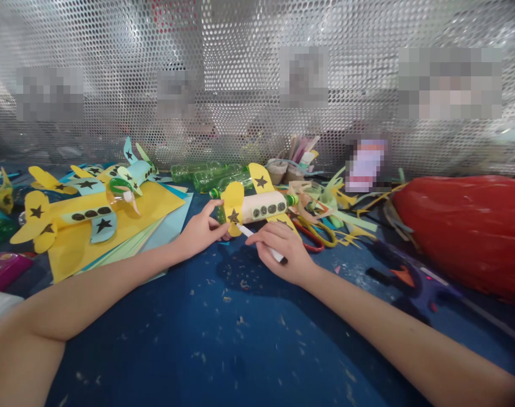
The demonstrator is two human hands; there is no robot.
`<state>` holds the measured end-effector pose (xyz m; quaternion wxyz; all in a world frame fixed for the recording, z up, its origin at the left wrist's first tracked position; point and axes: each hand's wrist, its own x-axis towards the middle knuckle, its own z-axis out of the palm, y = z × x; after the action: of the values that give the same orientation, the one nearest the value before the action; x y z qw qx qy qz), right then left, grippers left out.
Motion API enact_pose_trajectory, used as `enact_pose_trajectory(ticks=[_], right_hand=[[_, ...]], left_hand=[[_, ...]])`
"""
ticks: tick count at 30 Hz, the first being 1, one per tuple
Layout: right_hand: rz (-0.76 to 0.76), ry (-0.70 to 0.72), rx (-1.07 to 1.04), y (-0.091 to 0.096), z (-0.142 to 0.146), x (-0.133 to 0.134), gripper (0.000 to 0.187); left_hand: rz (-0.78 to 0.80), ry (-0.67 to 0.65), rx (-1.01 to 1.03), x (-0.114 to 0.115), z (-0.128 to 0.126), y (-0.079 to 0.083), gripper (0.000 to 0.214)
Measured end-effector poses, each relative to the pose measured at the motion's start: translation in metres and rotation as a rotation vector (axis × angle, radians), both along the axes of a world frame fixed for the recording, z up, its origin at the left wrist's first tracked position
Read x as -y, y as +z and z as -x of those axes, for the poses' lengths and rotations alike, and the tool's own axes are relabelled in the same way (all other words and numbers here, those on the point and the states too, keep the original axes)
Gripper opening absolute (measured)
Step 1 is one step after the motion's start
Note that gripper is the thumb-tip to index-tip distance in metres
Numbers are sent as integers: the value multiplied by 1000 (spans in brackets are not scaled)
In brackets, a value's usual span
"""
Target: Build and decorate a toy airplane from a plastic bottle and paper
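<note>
A bottle airplane (261,206) with yellow paper wings, black stars and a cream body lies on the blue table (223,333). My left hand (200,230) pinches the near yellow wing, close to its star. My right hand (282,249) is closed round a white marker (259,242), whose tip touches the lower edge of that wing. Both forearms reach in from the bottom of the view.
Finished yellow and light-blue paper planes (70,212) rest on a stack of coloured paper sheets (125,226) at left. Green plastic bottles (206,174), cups of sticks (291,164), scissors (312,234) and paper scraps lie behind. A red bag (469,226) and a glue gun (405,277) are at right. A perforated metal screen stands behind.
</note>
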<state>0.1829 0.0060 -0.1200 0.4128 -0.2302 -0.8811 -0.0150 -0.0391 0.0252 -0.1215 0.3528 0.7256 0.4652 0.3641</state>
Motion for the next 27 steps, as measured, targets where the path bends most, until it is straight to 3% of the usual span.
enact_pose_trajectory(ticks=[27], right_hand=[[8, -44, 20, -2, 1, -2, 18]], left_hand=[[-8, -10, 20, -2, 1, -4, 52]])
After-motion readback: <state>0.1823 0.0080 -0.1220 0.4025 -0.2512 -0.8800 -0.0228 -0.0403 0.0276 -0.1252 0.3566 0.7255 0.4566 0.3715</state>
